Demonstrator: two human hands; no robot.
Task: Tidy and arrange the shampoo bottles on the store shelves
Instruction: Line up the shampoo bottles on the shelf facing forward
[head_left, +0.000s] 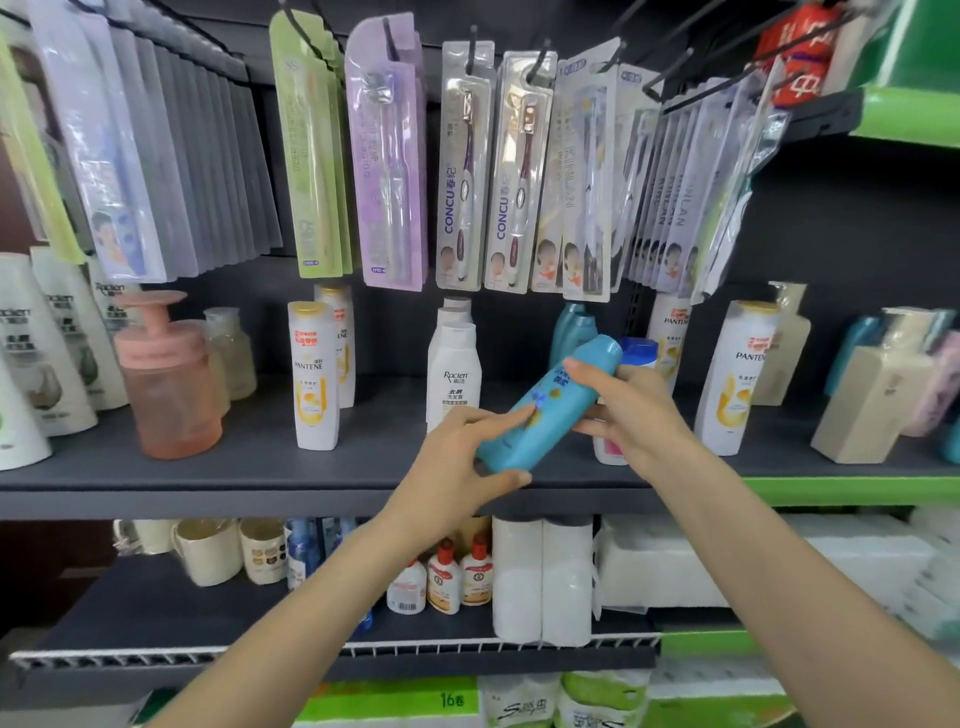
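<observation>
A teal shampoo bottle (551, 405) is held tilted in front of the dark middle shelf (208, 467), its cap end up and to the right. My left hand (465, 465) grips its lower end and my right hand (631, 415) holds its upper part. Behind it stand more teal bottles (571, 327) and a white bottle with a blue cap (640, 353). White Racien bottles (453, 371) stand just left of my hands. White Pantene bottles stand at the left (314, 376) and at the right (737, 379).
Packaged toothbrushes (462, 166) hang on hooks low over the shelf. A pink pump jar (166, 379) and white bottles (47, 353) fill the left end; beige pump bottles (857, 395) the right. The lower shelf holds mugs (213, 551), small bottles (447, 577) and paper rolls (543, 577).
</observation>
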